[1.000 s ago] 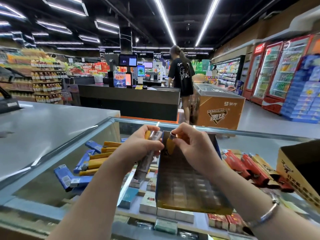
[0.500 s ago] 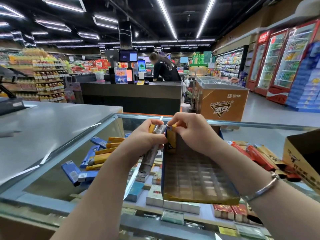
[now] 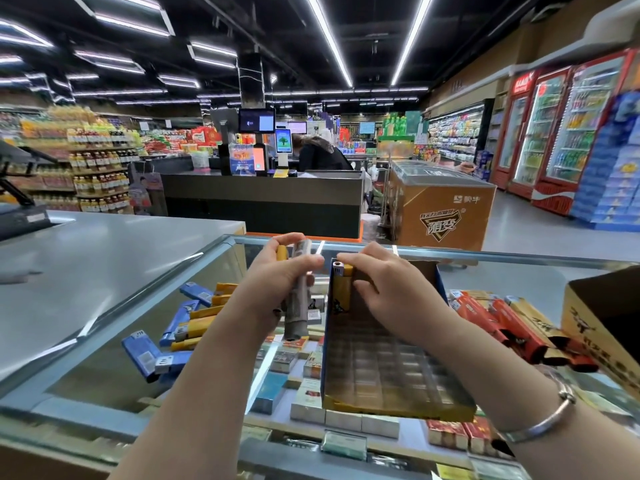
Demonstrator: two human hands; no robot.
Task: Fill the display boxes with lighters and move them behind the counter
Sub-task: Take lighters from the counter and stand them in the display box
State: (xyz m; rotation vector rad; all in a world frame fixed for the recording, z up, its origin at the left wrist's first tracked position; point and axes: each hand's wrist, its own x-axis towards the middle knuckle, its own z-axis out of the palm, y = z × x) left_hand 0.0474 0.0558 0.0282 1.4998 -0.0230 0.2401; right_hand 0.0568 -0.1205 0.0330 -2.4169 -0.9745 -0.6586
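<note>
Display box [image 3: 388, 372], one, open-topped card tray with blue outer walls and a yellow front lip, lying flat on the glass counter [image 3: 114, 327]. Its floor is a grid of clear moulded cells, nearly all of them unfilled.

Yellow lighter [image 3: 341, 289], one, standing upright in the far-left corner cell of the display box, metal head uppermost. The right hand [image 3: 394, 289] has its fingertips on the head and side of this lighter, fingers curled loosely and not pressed together, seemingly seating it.

Left hand [image 3: 280, 282], just left of the display box, closed around a small bundle of lighters: a grey one showing full length and a yellow tip above the fingers. The exact count in the grip cannot be told.

Loose stock: blue and yellow lighters [image 3: 183, 323] scattered on the glass, left of the display box; red and tan lighters [image 3: 502, 323] to its right; a brown carton [image 3: 609, 327] further right again.

Handling, as judged: each lighter is light, rigid and smooth-sided, so liable to slip; best pinched across the flat sides near the metal head and lowered straight into a cell. The box is thin card, likely to flex once loaded; lift it with both hands under the long edges, kept level so that the upright lighters do not topple.
</note>
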